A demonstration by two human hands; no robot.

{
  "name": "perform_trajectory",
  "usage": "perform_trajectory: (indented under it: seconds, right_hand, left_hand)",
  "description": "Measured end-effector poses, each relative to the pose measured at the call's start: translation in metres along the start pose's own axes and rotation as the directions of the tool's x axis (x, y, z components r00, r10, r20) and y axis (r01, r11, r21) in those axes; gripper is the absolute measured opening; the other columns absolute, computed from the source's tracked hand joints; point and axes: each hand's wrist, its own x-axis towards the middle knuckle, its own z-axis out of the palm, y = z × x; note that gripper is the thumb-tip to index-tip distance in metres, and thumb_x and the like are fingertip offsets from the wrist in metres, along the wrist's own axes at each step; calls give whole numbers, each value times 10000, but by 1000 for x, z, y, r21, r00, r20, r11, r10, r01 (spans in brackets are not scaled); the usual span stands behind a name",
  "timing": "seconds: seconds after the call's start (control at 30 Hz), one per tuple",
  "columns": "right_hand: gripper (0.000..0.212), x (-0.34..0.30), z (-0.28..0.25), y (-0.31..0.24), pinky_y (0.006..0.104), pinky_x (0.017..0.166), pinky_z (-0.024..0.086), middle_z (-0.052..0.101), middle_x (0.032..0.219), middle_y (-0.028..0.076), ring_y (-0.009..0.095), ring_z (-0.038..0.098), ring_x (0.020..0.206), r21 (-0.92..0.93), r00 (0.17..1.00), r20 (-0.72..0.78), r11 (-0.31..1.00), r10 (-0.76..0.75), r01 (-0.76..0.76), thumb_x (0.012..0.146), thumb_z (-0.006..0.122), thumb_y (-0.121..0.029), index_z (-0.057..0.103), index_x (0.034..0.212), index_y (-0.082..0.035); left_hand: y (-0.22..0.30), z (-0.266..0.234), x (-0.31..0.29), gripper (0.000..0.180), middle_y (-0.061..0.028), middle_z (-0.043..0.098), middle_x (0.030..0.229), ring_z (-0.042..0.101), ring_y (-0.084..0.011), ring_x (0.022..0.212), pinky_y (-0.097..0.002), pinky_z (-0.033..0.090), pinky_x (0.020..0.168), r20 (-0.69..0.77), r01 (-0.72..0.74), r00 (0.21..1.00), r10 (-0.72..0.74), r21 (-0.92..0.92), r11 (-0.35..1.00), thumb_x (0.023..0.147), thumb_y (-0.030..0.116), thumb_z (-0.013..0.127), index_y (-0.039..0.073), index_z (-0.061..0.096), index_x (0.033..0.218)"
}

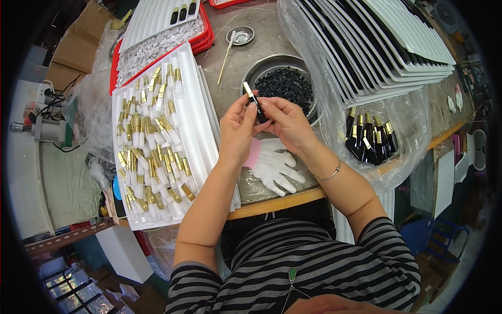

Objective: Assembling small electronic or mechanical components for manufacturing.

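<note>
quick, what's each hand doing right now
Left hand: closed, holding a slim black tube with a gold collar and white tip.
Right hand: closed, fingers on the same tube.

Glossy plastic is being shown by the tube (255, 100), shiny metal by the bowl (264, 67), matt cloth by the glove (271, 161), wood by the table edge (277, 203).

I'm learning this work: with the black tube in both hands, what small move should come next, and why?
Probably turn the black tube slightly to check that its gold-and-white end sits straight: the left hand and right hand both hold it, and that end sticks out uncovered, so it should be easy to inspect.
</note>
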Motion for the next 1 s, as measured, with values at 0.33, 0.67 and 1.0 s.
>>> perform_trajectory:
  seconds: [0.33, 0.67, 1.0]
  right_hand:
    - [252, -1, 3, -1, 227, 630, 527, 613, 915, 34, 91, 598, 773, -190, 997, 76, 982, 12, 3, 891, 535, -190, 580, 1065, -13]
    - [241, 0, 0, 0, 237, 601, 541, 600, 909, 27, 94, 595, 765, -123, 994, 104, 992, 21, -8, 901, 512, -194, 586, 1053, -22]
    - [235, 1, 2, 11, 154, 564, 424, 550, 801, -20, 18, 493, 698, -331, 979, 57, 921, -195, 203, 908, 498, -156, 553, 1056, 18]
  left_hand:
    - [0, 0, 0, 343, -83, 581, 1047, 602, -149, 898, -315, 549, 760, 79, 62, 995, -58, -60, 996, 920, 120, 461, 12, 427, 1244]
    - [1, 3, -2, 342, -6, 550, 914, 540, -63, 800, -286, 562, 724, 8, 73, 997, -73, -108, 991, 905, 111, 499, 37, 466, 1238]
    - [2, 4, -2, 356, -82, 586, 1033, 599, -141, 901, -286, 556, 722, 29, 43, 999, -41, -54, 998, 926, 158, 463, 39, 436, 1260]
